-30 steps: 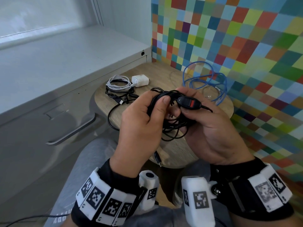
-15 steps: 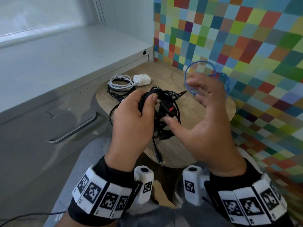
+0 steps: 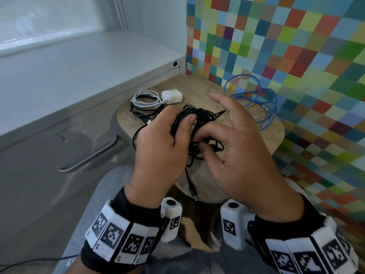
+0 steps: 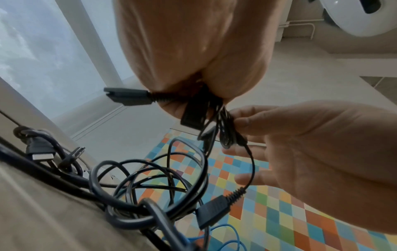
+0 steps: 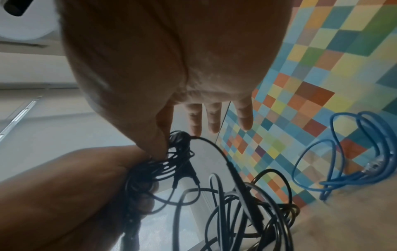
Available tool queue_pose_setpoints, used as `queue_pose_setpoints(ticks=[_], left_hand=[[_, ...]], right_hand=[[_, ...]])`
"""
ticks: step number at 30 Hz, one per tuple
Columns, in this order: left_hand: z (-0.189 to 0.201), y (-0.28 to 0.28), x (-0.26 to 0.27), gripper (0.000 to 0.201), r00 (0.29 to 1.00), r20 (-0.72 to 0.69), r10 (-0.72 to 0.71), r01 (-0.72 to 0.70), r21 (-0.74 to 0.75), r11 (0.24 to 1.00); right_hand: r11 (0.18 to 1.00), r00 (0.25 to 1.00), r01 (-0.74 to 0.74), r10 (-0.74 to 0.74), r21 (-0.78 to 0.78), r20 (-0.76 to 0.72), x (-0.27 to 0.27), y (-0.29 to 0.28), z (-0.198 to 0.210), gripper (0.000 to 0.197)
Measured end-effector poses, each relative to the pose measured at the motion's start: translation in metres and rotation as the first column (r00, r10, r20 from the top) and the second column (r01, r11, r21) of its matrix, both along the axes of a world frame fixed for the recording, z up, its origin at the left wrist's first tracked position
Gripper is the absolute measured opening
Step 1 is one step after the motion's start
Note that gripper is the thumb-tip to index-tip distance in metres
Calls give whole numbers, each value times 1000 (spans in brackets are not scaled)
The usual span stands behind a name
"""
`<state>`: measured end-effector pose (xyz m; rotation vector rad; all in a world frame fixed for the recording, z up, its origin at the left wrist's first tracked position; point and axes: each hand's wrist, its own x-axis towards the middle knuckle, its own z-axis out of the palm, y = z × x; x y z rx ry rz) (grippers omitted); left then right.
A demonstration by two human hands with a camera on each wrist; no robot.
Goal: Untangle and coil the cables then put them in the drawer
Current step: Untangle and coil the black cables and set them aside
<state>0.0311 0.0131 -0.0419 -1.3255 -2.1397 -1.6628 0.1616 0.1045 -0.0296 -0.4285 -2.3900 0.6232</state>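
- L hand (image 3: pixel 158 141) clamped on black cable bundle (image 3: pixel 194 117), held above the round table (image 3: pixel 227 186) at 6 o'clock edge.
- R hand (image 3: pixel 237 147): fingers spread apart, thumb and forefinger picking at strands. Best to free one plug end first, no yanking.
- White cable (image 3: pixel 145 98) at 11, blue cable (image 3: pixel 254 99) at 1; drawer (image 3: pixel 65 139) at 9, closed.

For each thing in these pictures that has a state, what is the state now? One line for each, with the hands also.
Black cable bundle: tangled, held above the round wooden table.
Left hand: grips the bundle.
Right hand: thumb and forefinger pinch a strand, other fingers spread.
White cable with charger: coiled, on table.
Blue cable: loose loops, on table.
Grey drawer: closed.
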Motion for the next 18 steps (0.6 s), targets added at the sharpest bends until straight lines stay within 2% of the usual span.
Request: queue_pose_setpoints(ticks=[2,4,6,7,9,11,13,15,18], left_hand=[[1,-1,-1,18,1000,-19,0,0,-7,1000],[2,-2,-2,18,999,-37,9,-9,-21,1000],[1,-2,-2,18,999,-38,6,-7,-23,1000],[1,-1,-1,18,999,-33,3,-4,-20,1000],[1,-1,0,15,1000,-25,5,-6,-20,1000],[2,-1,-2,12,999,-32,7,-8,-34,999],[2,-2,-2,12,999,-50,6,-9,-50,999],[4,-2,-2,14,999,-42,2,-3,-26,1000],[7,-1,-1,19,999,-35,5,-5,14,1000]], right_hand=[[982,999,-44,49,-185,17,0,-1,2,9],[900,992,-121,125,-418,-19,2,2,4,10],[809,981,-194,162,-555,-106,3,6,4,8],[796,979,-204,157,-570,-131,3,7,5,17],[857,990,-138,106,-497,-92,3,6,4,29],[948,999,-38,46,-316,17,3,5,4,26],[985,998,5,7,-170,65,4,6,1,22],[982,1000,2,-3,-190,-7,2,7,-1,18],[907,975,-70,-27,-415,-222,-1,6,-4,15]])
